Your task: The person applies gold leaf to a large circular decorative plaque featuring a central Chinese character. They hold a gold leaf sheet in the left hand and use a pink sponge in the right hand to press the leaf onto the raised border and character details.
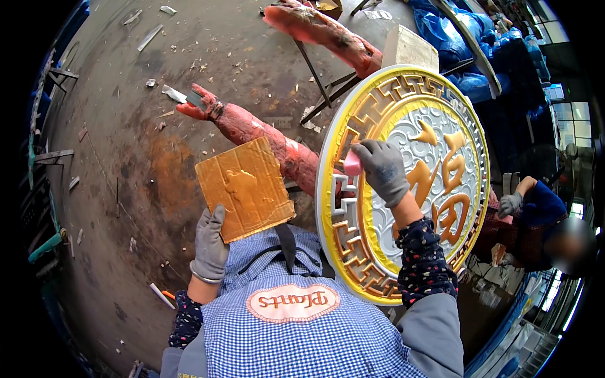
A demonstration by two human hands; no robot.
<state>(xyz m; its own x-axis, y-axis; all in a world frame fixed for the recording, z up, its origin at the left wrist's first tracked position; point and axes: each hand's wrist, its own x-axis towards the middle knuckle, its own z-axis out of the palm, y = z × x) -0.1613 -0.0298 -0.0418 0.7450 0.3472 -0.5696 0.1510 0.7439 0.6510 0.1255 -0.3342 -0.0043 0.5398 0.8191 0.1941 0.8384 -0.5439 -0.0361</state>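
Note:
My left hand [210, 244], in a grey glove, grips the lower edge of a gold-smeared rectangular board [245, 188] and holds it up in front of my chest. My right hand [381, 169], also in a grey glove, presses a small pink sponge [351, 165] against the gold fret border of a large round relief plaque [435, 120]. The plaque stands tilted, with a white outer rim, gold border, silvery cloud field and gold raised characters. My blue checked apron [296, 327] fills the lower middle.
Red-painted log trestles [252, 129] on metal legs carry the plaque. The concrete floor [126, 157] is stained and littered with scraps. Another person in a grey glove [510, 203] crouches at the right. Blue plastic sheeting [466, 31] lies behind.

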